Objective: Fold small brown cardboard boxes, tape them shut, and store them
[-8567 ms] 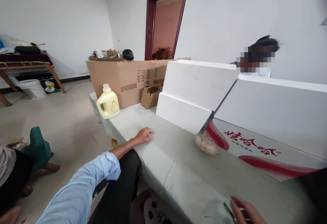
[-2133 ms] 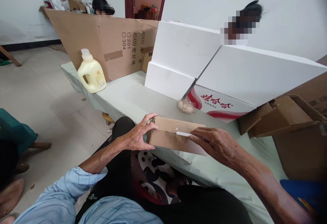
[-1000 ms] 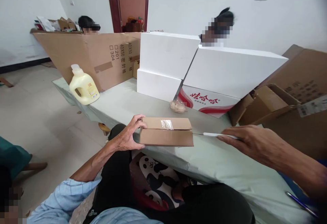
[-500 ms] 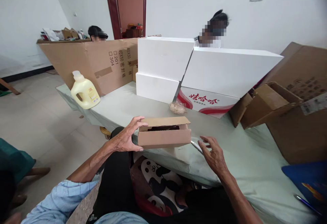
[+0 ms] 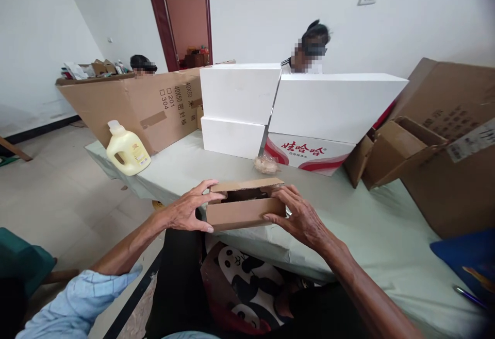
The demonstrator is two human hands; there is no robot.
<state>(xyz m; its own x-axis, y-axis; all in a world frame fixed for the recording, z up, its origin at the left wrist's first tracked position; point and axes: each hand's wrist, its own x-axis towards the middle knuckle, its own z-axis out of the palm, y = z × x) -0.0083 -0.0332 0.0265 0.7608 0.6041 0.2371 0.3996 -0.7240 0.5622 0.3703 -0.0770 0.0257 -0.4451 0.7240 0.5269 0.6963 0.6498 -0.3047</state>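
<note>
Cardboard box (image 5: 245, 214): small and brown, it lies at the near edge of the table (image 5: 367, 225), straight in front of the seated person. Its top flaps are ajar, with a dark gap between them.
Left hand (image 5: 188, 211): spread wide and clasping the box's left end, with fingers over the top flap and the thumb low on the front corner.
Right hand (image 5: 302, 219): curled round the right end, with fingertips at the flap's edge and the thumb on the front wall.
Step in hand: by the look of it, parting the flaps.
Doing it well: the left hand likely needs to press the body down while the right lifts the flap evenly by its free edge. That way the thin card neither tears nor slides off the table.
Nearby: a yellow detergent bottle (image 5: 126, 148) stands well to the left. White foam boxes (image 5: 240, 94) and a small plastic-wrapped bundle (image 5: 266, 164) lie beyond.
Others: two people sit behind the stacked boxes, mostly hidden.
</note>
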